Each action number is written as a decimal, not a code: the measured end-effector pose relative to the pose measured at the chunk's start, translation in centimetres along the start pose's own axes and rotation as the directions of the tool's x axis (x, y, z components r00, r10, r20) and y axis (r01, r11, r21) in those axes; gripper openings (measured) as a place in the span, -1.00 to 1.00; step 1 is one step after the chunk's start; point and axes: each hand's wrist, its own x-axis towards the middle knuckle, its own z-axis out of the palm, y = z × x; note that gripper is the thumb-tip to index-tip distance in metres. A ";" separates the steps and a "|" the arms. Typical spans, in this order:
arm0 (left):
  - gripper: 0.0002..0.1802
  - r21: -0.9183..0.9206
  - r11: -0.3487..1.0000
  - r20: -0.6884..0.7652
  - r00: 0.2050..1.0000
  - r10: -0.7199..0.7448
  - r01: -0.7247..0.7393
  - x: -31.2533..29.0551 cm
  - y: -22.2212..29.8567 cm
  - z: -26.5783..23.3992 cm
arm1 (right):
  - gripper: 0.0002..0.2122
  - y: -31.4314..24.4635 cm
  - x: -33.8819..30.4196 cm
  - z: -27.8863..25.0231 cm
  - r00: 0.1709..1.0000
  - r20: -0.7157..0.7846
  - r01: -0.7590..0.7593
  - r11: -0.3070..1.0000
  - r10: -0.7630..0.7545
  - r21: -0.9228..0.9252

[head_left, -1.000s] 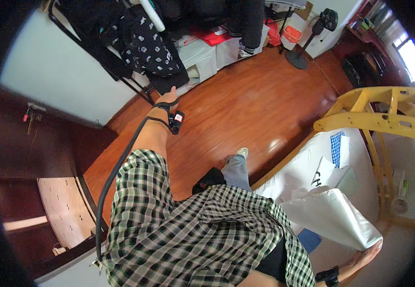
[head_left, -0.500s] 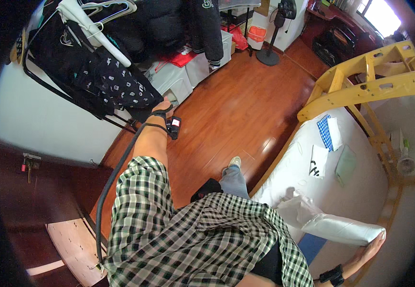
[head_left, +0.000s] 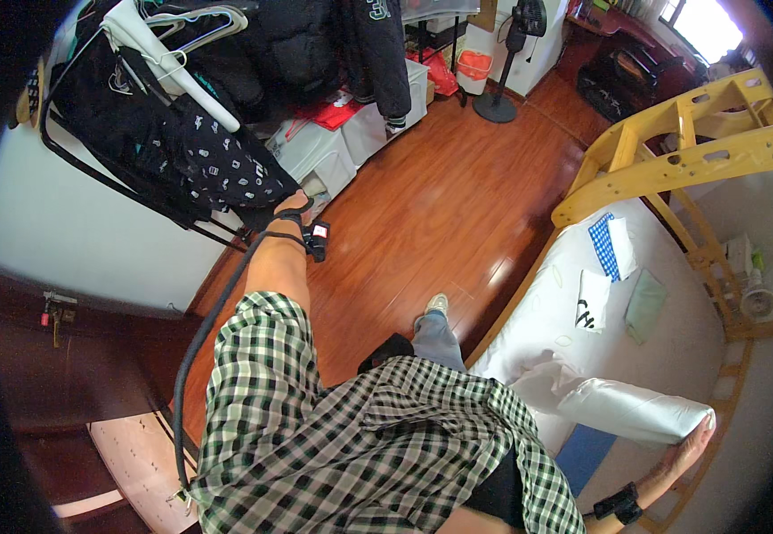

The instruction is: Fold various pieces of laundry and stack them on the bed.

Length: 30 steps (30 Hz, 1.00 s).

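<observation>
The glossy white bundle (head_left: pixel 635 409) is held up at its outer end by the right hand (head_left: pixel 691 450), which appears to grasp it, though the undersides of the fingers are hidden; from that grip it runs leftward to loose folds over the bed (head_left: pixel 529 334). Against a second ago it shows narrower and flatter, and more bed is visible beyond it, though the head view has shifted too; the bundle remains in hand rather than set down. Just left of the grip, below the bundle, shows a blue strip (head_left: pixel 586 456). Farther ahead of it lie a pale green cloth (head_left: pixel 645 305), a white piece with dark marks (head_left: pixel 593 301) and a blue checked cloth (head_left: pixel 603 247), with the yellow wooden ladder (head_left: pixel 653 173) past them. Well apart, the left hand (head_left: pixel 294 203) is at the hem of a dark printed garment (head_left: pixel 226 165); whether it clutches the fabric, I cannot tell.
</observation>
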 end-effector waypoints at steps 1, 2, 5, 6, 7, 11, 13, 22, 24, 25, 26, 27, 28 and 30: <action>-0.53 0.221 0.975 -0.057 0.998 0.031 -0.017 -1.6 2.1 3.2 | -0.70 -0.9 -0.9 0.0 0.999 -0.010 0.039 0.998 -0.040 -0.042; -0.56 0.378 0.925 -0.117 0.989 0.086 -0.036 -3.3 2.6 3.0 | -0.70 -0.9 -0.9 0.6 0.998 0.022 0.060 0.997 -0.059 -0.048; -0.63 0.668 0.727 -0.090 0.952 0.292 -0.160 -6.6 3.4 1.4 | -0.72 -1.0 -1.0 2.8 0.998 -0.011 0.065 0.996 -0.066 -0.062; -0.65 0.725 0.663 -0.062 0.941 0.332 -0.187 -7.7 3.5 0.6 | -0.74 -0.4 -0.5 2.7 0.997 0.032 0.075 0.997 -0.074 -0.022; -0.67 0.763 0.610 -0.030 0.931 0.364 -0.214 -8.5 4.0 0.1 | -0.75 -0.3 -0.1 2.9 0.997 0.047 0.064 0.998 -0.063 -0.006; -0.73 0.795 0.531 0.045 0.902 0.430 -0.293 -10.9 6.4 0.0 | -0.79 -0.1 0.7 3.4 0.991 0.117 0.052 0.994 -0.063 0.094; -0.71 0.764 0.564 -0.003 0.871 0.490 -0.315 -10.8 7.4 0.7 | -0.79 -0.7 0.2 4.1 0.995 0.080 0.053 0.994 -0.061 0.093; -0.55 0.821 0.519 -0.027 0.891 0.452 -0.238 -10.4 18.3 3.0 | -0.71 1.8 3.4 8.6 0.991 -0.093 -0.093 0.994 0.099 0.062; -0.47 0.875 0.429 0.049 0.923 0.382 -0.224 -8.1 17.8 3.6 | -0.64 2.2 1.1 9.1 0.991 -0.131 -0.030 1.000 0.030 0.005; -0.45 0.858 0.438 0.082 0.914 0.396 -0.267 -7.0 17.1 4.7 | -0.61 3.2 1.5 5.4 0.991 -0.129 -0.048 0.998 0.043 -0.036; -0.45 0.857 0.438 0.095 0.919 0.383 -0.271 -5.8 17.0 5.9 | -0.57 4.5 2.3 1.9 0.991 -0.123 -0.068 0.995 0.059 -0.070; -0.45 0.849 0.438 0.154 0.931 0.330 -0.296 -3.4 17.8 7.5 | -0.55 3.2 0.2 5.4 0.981 -0.134 0.088 0.937 -0.140 -0.337; -0.46 0.841 0.436 0.218 0.939 0.268 -0.319 0.0 18.1 8.3 | -0.52 1.4 -2.5 10.0 0.943 -0.086 0.214 0.783 -0.322 -0.584; -0.44 0.909 0.289 0.190 0.915 0.356 -0.301 19.1 12.3 -4.5 | -0.52 4.1 -0.4 15.3 0.976 -0.217 -0.098 0.951 0.034 -0.293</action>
